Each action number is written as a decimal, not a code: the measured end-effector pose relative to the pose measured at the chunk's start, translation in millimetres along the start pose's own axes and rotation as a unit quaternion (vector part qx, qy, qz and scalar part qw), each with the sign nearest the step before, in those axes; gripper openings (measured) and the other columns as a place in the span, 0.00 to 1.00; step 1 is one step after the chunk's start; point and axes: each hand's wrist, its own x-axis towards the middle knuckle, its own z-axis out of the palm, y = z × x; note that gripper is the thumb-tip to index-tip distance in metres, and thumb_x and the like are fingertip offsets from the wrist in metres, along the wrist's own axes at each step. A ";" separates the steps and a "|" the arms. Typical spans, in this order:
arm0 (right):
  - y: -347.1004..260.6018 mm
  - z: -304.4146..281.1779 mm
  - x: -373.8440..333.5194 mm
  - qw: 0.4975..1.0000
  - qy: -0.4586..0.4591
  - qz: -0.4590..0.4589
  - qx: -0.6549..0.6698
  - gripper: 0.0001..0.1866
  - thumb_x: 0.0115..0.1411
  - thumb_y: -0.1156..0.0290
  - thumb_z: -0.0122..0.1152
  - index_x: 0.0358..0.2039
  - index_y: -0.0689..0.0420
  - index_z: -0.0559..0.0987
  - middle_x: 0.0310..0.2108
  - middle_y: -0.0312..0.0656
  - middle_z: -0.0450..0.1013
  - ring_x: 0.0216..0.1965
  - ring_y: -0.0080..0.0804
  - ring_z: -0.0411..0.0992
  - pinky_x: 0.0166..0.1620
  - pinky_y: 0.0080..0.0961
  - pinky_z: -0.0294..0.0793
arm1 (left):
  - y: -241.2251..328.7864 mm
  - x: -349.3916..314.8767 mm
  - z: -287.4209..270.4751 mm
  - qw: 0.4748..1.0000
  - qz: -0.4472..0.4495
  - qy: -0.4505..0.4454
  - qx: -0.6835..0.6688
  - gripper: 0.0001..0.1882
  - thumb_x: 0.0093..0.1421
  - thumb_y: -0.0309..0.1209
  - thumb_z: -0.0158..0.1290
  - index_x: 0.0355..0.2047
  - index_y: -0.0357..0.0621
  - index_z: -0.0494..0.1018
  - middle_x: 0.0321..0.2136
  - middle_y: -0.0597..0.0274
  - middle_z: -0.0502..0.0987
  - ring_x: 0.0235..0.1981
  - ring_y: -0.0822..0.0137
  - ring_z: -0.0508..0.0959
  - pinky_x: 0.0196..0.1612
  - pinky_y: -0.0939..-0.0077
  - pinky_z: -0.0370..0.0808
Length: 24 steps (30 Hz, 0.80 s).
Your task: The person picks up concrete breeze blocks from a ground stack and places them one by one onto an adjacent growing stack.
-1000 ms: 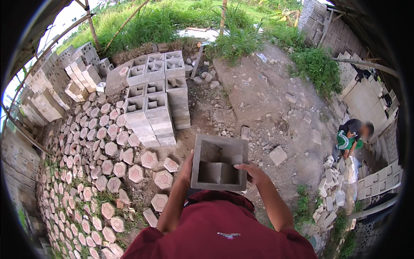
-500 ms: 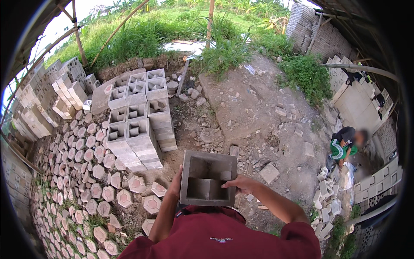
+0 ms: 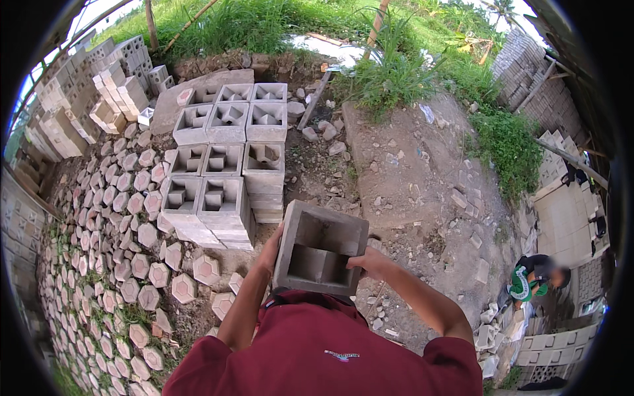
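A grey concrete vent block (image 3: 320, 249), square with hollow openings and inner dividers, is held in front of my chest, tilted slightly. My left hand (image 3: 267, 256) is closed against its left side, with the fingertips partly hidden. On the other side my right hand (image 3: 371, 263) grips the wall, its thumb hooked over the rim into an opening. Ahead and to the left stands a stack of similar vent blocks (image 3: 231, 221) in several rows, their patterned openings facing up. The held block is apart from that stack.
Hexagonal pavers (image 3: 148, 234) cover the ground at left, with more pale block stacks (image 3: 122, 86) behind. Rubble and a wooden plank (image 3: 314, 100) lie beyond the near stack. At far right a person (image 3: 531, 277) bends near a heap of broken blocks (image 3: 489, 336).
My view has shifted, so the stack appears farther right and closer to the held block. The block has tilted clockwise; both hands keep their hold. The person at right still bends down.
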 end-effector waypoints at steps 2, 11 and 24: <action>-34.5 0.4 21.0 1.000 -0.004 0.010 -0.020 0.23 0.46 0.74 0.62 0.45 0.60 0.72 0.38 0.43 0.71 0.41 0.36 0.71 0.36 0.45 0.76 | 23.1 19.9 -9.3 1.000 -0.005 0.025 0.007 0.32 0.62 0.57 0.40 0.53 0.43 0.67 0.43 0.57 0.74 0.41 0.63 0.75 0.46 0.70 0.73; -140.9 -41.5 181.5 0.998 -0.038 0.001 -0.048 0.21 0.44 0.76 0.62 0.42 0.59 0.73 0.37 0.42 0.72 0.41 0.38 0.71 0.37 0.44 0.72 | 111.2 140.7 -50.3 0.992 0.057 0.114 0.024 0.31 0.61 0.58 0.40 0.46 0.42 0.73 0.34 0.62 0.76 0.30 0.71 0.74 0.34 0.76 0.72; -276.3 -76.3 418.5 0.977 -0.175 0.068 -0.101 0.18 0.46 0.77 0.61 0.40 0.60 0.73 0.38 0.42 0.70 0.40 0.39 0.70 0.35 0.46 0.72 | 212.9 280.2 -119.6 0.963 0.038 0.265 0.000 0.34 0.62 0.58 0.38 0.47 0.38 0.73 0.33 0.59 0.77 0.29 0.72 0.74 0.31 0.78 0.71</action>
